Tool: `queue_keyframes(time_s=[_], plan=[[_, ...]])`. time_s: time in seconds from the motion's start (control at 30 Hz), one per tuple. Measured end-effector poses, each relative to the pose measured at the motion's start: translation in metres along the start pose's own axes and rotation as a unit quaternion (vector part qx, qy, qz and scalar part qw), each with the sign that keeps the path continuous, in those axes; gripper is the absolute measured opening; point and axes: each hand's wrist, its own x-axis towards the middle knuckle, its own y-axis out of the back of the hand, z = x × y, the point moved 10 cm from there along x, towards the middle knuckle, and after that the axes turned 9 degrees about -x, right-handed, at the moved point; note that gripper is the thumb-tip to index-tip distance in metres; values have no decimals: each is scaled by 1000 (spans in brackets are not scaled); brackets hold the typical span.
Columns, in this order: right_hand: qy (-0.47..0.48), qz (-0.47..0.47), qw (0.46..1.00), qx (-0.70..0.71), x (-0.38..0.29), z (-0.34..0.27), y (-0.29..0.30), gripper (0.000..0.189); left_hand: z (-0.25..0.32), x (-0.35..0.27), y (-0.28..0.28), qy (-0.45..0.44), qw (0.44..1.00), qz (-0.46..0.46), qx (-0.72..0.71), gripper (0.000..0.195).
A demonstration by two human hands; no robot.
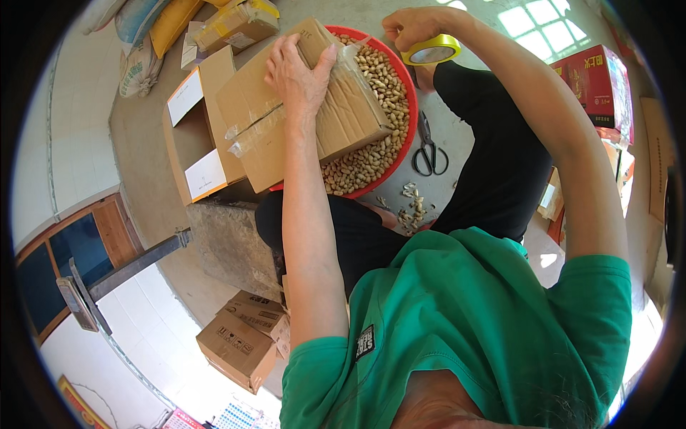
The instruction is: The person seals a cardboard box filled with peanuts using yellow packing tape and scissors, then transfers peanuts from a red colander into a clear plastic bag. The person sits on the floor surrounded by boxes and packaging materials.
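My left hand [300, 75] presses down, fingers spread, on top of a taped cardboard box [351, 107]. The box rests across a red round basin [412, 107] filled with peanuts in their shells [383, 80]. Clear packing tape [257, 131] runs over the flaps, and a loose-looking clear strip [353, 49] sticks up at the box's right edge. To the right of the basin, my right hand [415, 29] has its fingers curled around a yellow-rimmed roll of tape [433, 52]. Its fingertips are partly hidden.
Black-handled scissors [429, 155] lie on the floor beside the basin, near scattered peanut shells [412, 206]. An open carton [193, 137] stands at left by a platform scale [230, 241]. Filled sacks [171, 24], more boxes [238, 343] and a red carton [595, 88] surround me.
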Motion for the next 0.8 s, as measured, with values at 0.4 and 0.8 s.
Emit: queue_keyframes(time_s=[0.4,0.8], plan=[[10,-15,991,134,-9,4,7,32,1,0,1,-6,1000,4,15,78],[-9,76,993,92,-41,56,39,29,-2,-1,2,5,1000,1,19,76]])
